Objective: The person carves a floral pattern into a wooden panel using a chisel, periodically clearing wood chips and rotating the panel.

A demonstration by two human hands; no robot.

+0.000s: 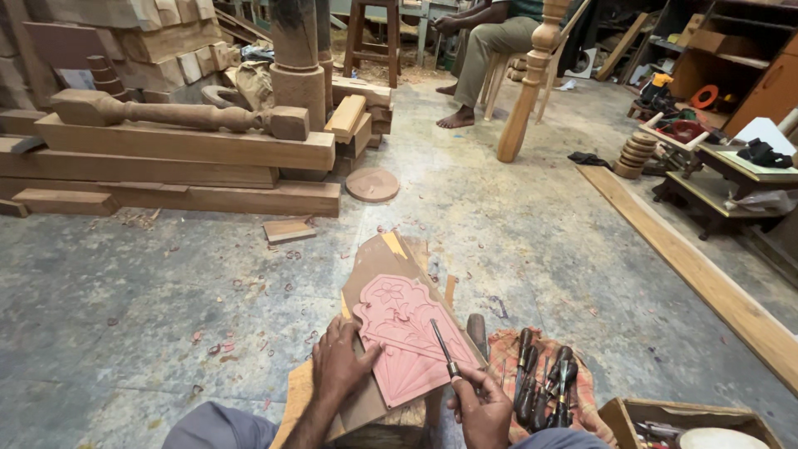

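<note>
Both forearms are bare to the bottom edge of the view, with no sleeve or cuff showing on either. The left hand (339, 366) wears no glove, ring or watch, and neither does the right hand (480, 407). Below the fingers, on either side, the knees are covered in plain grey-blue cloth (220, 426), smooth and unpatterned. No more of the clothing can be made out.

Bare grey concrete floor (166, 283) lies open left of the pink carved wooden panel (407, 337); dark-handled chisels on checked cloth (540, 382) crowd its right.
</note>
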